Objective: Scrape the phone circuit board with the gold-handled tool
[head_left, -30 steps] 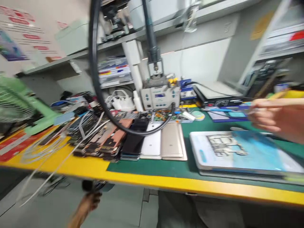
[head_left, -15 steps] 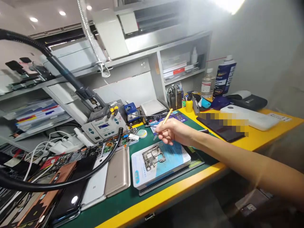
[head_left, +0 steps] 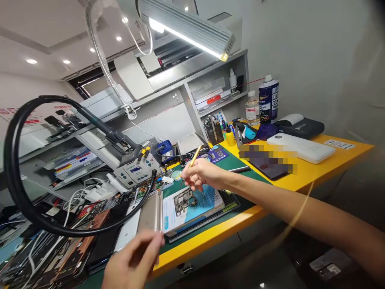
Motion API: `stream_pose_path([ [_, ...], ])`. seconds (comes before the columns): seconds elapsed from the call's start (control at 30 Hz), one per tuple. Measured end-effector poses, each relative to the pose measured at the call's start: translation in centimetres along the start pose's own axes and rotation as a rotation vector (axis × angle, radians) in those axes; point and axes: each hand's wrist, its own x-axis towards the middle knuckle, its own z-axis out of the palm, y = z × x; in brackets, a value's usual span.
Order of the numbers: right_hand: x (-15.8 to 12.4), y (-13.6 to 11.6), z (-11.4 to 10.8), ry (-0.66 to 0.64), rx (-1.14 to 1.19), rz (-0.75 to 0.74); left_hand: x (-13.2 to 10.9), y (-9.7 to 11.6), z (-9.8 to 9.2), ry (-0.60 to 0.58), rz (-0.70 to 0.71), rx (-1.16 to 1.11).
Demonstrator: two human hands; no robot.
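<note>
My right hand [head_left: 200, 173] pinches a slim tool with a gold handle [head_left: 195, 155], held like a pen. Its thin tip points down to the left, above the far edge of a box; the kind of tool is hard to make out. A bare phone circuit board [head_left: 184, 201] lies on the white and blue box [head_left: 198, 212], just below that hand. My left hand [head_left: 134, 261], slightly blurred, is at the bottom of the view. Its fingers are curled toward the thumb, and nothing shows in them. It is in front of the box's near left corner.
Left of the box are phone shells [head_left: 150, 212] and stacked phone parts. A black hose [head_left: 13, 160] loops before the rework station [head_left: 135, 170]. On the yellow right side lie a dark phone [head_left: 270, 170] and a white device [head_left: 300, 148]. A lamp [head_left: 192, 30] hangs overhead.
My left hand has come into view from below. The camera view has tilted up and shifted, showing more of the lamp. My right hand still grips the gold-handled tool over the box.
</note>
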Motion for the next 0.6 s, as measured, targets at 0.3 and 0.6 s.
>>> stream_pose_path([
  [0.3,-0.1,-0.1,0.1,-0.051,-0.022,-0.055,6.1,10.0,6.5,-0.041,0.297,0.257],
  [0.6,0.2,-0.1,-0.7,-0.047,-0.012,-0.043,3.6,7.7,3.1,0.036,0.212,0.247],
])
